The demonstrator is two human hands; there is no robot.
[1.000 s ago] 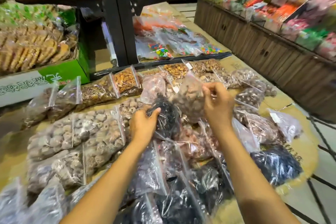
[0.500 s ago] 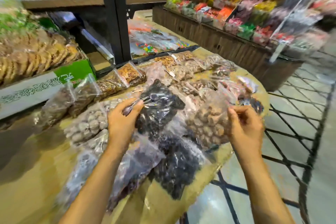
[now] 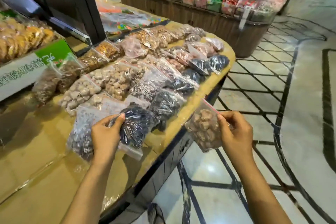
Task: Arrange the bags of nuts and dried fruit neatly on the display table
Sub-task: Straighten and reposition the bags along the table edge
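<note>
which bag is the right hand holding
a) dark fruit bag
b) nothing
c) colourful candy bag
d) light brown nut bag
d: the right hand pinches the top of the light brown nut bag, while the left hand grips the dark fruit bag.

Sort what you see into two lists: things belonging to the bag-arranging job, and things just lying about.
Job: dark fruit bag, gripped by left hand; brown nut bag, pinched by right hand; rows of bags; display table.
Lying about: green-and-white box; sweets counter; black post.
</note>
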